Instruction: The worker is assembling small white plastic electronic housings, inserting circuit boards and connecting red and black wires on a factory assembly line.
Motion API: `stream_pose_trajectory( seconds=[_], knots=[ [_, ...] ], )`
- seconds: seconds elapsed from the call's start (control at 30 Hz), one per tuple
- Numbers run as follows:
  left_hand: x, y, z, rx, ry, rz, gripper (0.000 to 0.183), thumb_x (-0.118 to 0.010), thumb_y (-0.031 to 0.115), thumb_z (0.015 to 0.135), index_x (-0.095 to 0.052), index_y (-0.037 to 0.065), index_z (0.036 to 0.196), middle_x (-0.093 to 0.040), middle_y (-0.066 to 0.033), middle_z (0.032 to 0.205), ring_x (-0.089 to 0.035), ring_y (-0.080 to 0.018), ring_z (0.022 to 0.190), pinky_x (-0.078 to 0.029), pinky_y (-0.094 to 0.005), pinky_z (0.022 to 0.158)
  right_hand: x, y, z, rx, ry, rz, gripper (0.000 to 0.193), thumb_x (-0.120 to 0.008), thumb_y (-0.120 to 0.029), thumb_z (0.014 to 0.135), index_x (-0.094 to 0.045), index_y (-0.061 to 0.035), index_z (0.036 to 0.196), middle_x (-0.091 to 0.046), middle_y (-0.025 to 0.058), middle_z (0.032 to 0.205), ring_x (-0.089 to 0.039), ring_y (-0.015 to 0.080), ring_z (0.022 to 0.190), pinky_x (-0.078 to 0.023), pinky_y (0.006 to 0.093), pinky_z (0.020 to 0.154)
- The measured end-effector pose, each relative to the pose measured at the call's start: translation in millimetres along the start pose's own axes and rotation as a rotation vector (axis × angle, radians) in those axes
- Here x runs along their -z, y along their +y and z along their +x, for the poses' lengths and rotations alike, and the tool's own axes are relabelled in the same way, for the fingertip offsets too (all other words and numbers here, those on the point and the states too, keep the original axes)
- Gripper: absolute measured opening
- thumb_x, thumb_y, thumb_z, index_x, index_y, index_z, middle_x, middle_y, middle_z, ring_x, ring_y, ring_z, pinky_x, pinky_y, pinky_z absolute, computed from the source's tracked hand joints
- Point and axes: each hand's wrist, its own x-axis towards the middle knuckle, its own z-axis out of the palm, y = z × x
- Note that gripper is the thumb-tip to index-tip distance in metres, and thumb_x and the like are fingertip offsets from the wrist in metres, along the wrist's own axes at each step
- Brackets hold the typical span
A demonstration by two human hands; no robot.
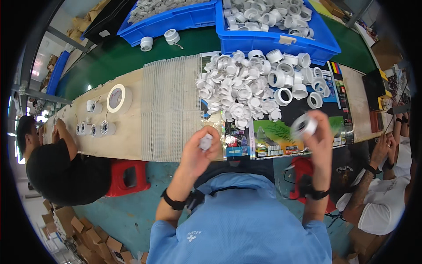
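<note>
My left hand [196,155] is closed around a small white plastic cap [205,141], held just above the table's front edge. Farther right, my right hand [321,137] grips a white plastic ring [303,126], a little smeared by motion, over the printed sheet. Beyond both hands lies a heap of small white caps [239,90]. White rings [300,91] like the one in my right hand are gathered along the heap's right side, some standing, some on their sides.
Blue bins [281,40] of white parts stand at the back. A ribbed translucent sheet [170,110] covers the table left of the heap. Farther left are a tape roll [126,97] and several white round units [107,128]. Other people sit at both ends; red stools [143,178] stand below.
</note>
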Motion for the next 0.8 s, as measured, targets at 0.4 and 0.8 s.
stream_pose_trajectory(
  seconds=[0.4,0.8],
  knots=[
    [-32,-15,-14,-0.085,0.143,0.076,0.036,-0.038,0.026,0.098,-0.050,0.000,0.121,-0.053,-0.0150,0.128,-0.052,-0.0261,0.119,-0.042,-0.0389,0.099,-137,25,-24,-0.130,-0.406,0.486,0.022,-0.064,-0.001,0.085,-0.045,-0.0042,0.096,-0.051,0.0076,0.108,-0.054,0.0119,0.097,-0.045,0.0255,0.082],
    [-37,-15,-19,-0.168,0.093,0.234,0.048,-0.037,0.031,0.099,-0.041,-0.002,0.133,-0.046,-0.0203,0.135,-0.047,-0.0280,0.124,-0.040,-0.0408,0.103,-138,18,-28,-0.075,-0.496,0.311,0.060,-0.068,0.002,0.079,-0.042,-0.0010,0.133,-0.047,0.0108,0.114,-0.059,0.0187,0.100,-0.052,0.0300,0.084]
  ],
)
